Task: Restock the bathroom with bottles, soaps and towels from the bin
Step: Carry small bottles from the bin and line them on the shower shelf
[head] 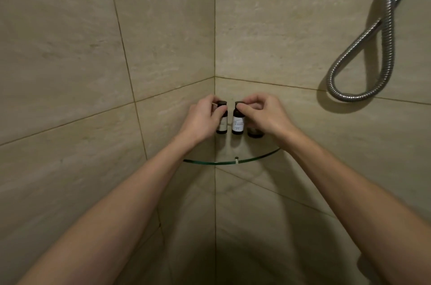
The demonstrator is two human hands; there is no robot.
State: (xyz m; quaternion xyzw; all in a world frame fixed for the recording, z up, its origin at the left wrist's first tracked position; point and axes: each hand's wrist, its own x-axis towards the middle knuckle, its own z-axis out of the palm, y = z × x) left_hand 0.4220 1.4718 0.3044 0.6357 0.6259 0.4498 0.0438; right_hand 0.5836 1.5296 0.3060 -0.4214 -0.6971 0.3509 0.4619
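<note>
Left hand (200,119) pinches left bottle (222,126); right hand (263,115), middle bottle (238,122) of three on shelf (219,163).

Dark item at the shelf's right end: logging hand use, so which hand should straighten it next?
Probably the right hand: it pinches the middle bottle right beside the dark item; the left hand grips the leftmost bottle.

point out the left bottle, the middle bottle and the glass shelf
left bottle (222,125): head view, on its label
middle bottle (238,121): head view, on its white label
glass shelf (217,163): head view, on its front rim
</note>
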